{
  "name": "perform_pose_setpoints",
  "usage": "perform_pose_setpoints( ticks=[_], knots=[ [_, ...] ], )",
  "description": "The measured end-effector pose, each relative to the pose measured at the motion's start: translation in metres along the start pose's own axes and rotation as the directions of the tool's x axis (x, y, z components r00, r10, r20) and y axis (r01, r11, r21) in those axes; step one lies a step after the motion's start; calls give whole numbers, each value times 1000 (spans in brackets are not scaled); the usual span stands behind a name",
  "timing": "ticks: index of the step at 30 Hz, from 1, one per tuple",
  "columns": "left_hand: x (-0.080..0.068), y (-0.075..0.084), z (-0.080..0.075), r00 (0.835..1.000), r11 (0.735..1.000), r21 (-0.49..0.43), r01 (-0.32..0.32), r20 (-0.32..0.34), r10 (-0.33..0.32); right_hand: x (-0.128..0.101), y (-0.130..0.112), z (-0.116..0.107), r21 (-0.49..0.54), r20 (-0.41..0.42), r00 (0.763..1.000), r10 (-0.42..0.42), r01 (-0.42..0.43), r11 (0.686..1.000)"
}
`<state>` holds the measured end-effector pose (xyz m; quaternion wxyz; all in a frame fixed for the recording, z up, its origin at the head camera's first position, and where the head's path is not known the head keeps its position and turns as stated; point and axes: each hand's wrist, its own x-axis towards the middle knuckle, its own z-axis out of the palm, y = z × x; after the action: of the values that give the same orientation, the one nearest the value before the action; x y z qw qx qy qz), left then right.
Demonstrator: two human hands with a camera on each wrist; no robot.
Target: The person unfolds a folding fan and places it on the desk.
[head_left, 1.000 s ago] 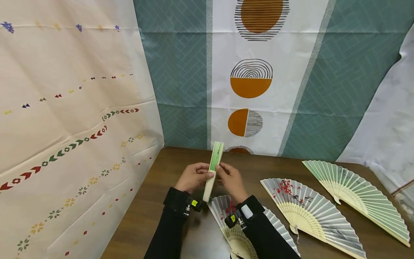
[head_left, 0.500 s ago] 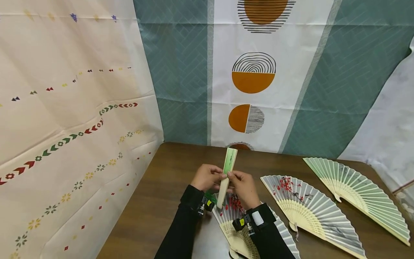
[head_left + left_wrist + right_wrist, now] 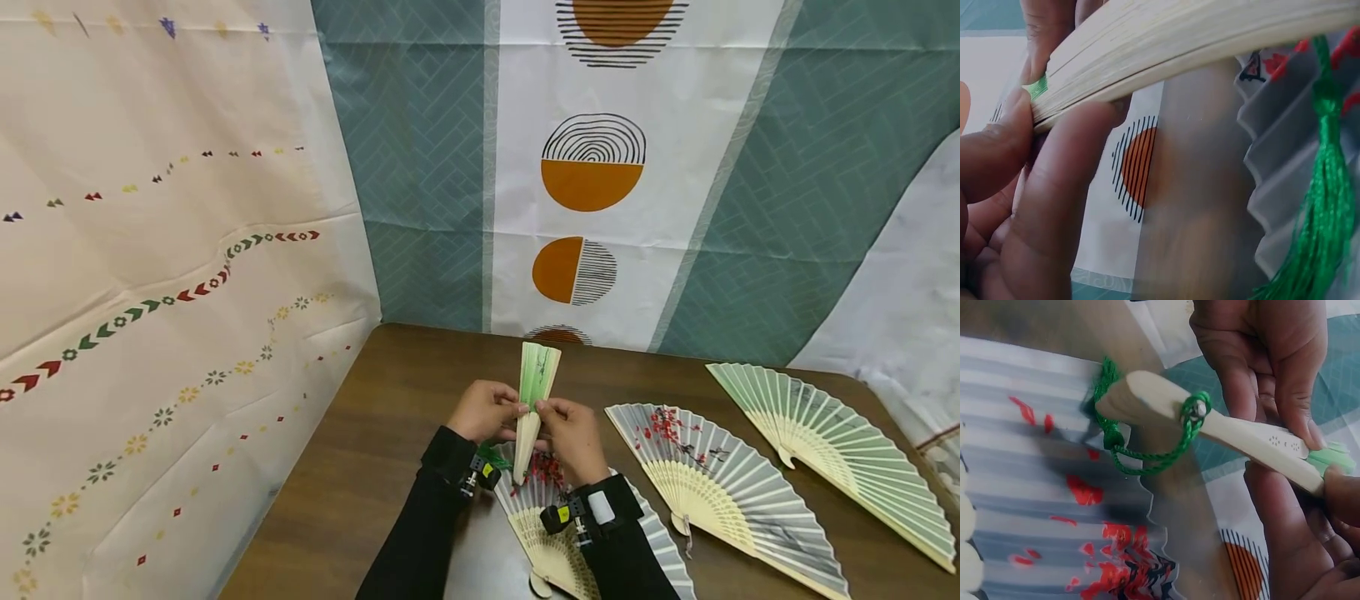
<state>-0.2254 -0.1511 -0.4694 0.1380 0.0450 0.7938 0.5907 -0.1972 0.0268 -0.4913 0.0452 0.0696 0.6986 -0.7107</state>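
Between the thumbs and fingers of both hands, a green folding fan [image 3: 537, 372] is held upright, its top slightly spread. My left hand [image 3: 483, 411] pinches its left side and my right hand [image 3: 573, 440] its right side, around mid-length. Pale slats [image 3: 1179, 47] fill the upper left wrist view. A green cord loops through the fan's handle end in the right wrist view, and its tassel [image 3: 1325, 206] dangles in the left wrist view. Beneath the hands lies a spread grey fan [image 3: 551, 546] with red blossoms, partly covered by the right forearm.
Farther right on the brown wooden table [image 3: 360, 467] lie another spread grey fan [image 3: 731, 483] with red blossoms and a spread green fan [image 3: 836, 442]. Patterned cloth hangs behind the table, with a cream cloth [image 3: 150, 333] along the left.
Both hands have shifted right with the green fan. Its narrow stack of slats has begun to part, and the top is now wider than before. The fans on the table stay put.
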Motion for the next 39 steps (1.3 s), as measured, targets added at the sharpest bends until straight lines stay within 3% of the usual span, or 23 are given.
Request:
perform_pose_setpoints(
  ticks=[15,28,33,39],
  knots=[
    [4,-4,5,999,993,-118,-19,-31,16,1,2,-16,10,-114,993,23,-22,1000],
    [7,-4,7,996,969,-242,-57,-83,37,-2,1,-22,144,-230,973,36,-3,990],
    [8,-3,9,991,954,-286,-88,-126,53,-3,-1,-26,209,-241,970,25,26,978],
    [8,-4,10,991,949,-308,-70,-134,30,-3,0,-28,234,-246,968,45,15,972]
  ],
)
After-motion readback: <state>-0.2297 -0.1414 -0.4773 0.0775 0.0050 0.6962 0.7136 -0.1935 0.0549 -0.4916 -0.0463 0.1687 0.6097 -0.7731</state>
